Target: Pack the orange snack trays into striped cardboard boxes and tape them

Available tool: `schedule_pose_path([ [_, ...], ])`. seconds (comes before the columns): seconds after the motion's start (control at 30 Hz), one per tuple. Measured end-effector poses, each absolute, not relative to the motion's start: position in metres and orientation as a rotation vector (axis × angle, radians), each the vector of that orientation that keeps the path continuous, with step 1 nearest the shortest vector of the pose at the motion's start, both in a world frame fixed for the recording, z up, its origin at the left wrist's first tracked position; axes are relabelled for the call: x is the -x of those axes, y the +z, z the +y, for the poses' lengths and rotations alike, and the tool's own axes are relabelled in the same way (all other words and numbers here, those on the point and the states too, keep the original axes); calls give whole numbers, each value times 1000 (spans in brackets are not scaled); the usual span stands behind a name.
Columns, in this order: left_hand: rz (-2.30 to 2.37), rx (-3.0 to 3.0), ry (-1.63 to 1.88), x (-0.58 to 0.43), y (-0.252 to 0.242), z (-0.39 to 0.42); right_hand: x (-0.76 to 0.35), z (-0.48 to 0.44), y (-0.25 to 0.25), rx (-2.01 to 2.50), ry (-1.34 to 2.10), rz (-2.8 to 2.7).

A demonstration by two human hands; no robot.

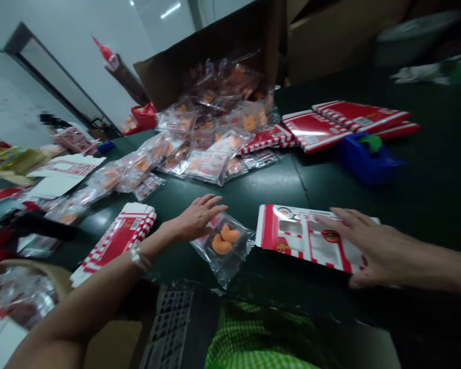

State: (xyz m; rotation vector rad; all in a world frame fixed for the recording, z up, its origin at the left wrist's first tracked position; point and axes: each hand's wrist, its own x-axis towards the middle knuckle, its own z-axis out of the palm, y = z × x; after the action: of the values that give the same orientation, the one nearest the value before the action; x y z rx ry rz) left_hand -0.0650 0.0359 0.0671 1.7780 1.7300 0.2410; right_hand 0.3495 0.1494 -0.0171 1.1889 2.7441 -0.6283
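Observation:
My left hand (200, 218), a bracelet on its wrist, reaches over the upper left edge of a clear plastic bag (225, 266) with orange crescent-shaped pieces in a dark tray. Its fingers are stretched out; whether they touch the bag I cannot tell. On the right, my right hand (372, 246) spans a red and white box (271, 230) with cut-out windows, fingers over the top and thumb at the near edge. The hand hides the box's right end. Left of my left forearm lies a stack of flat red and white striped cartons (121, 238).
A heap of similar bagged pieces (211, 154) spills from a large cardboard box (165, 77) at the back. Red packages (318, 130) lie behind a blue tape dispenser (369, 159). A round container (61, 279) with clear plastic stands at lower left. Green checked cloth (261, 338) shows below the table edge.

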Motion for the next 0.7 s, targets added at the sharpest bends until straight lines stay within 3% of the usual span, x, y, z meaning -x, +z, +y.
schedule_pose_path([
  [0.13, 1457, -1973, -8, 44, 55, 75, -359, 147, -16, -1145, -605, 2758],
  [0.3, 1567, -1679, 177, 58, 48, 37, -378, 139, -18, -1034, -601, 2962],
  [0.5, 1530, -798, 1013, 16, 17, -11, -355, 136, -13, -1003, -491, 2993],
  [0.7, 1232, -820, 861, 17, 17, -22, -339, 138, -10, -933, -525, 3028],
])
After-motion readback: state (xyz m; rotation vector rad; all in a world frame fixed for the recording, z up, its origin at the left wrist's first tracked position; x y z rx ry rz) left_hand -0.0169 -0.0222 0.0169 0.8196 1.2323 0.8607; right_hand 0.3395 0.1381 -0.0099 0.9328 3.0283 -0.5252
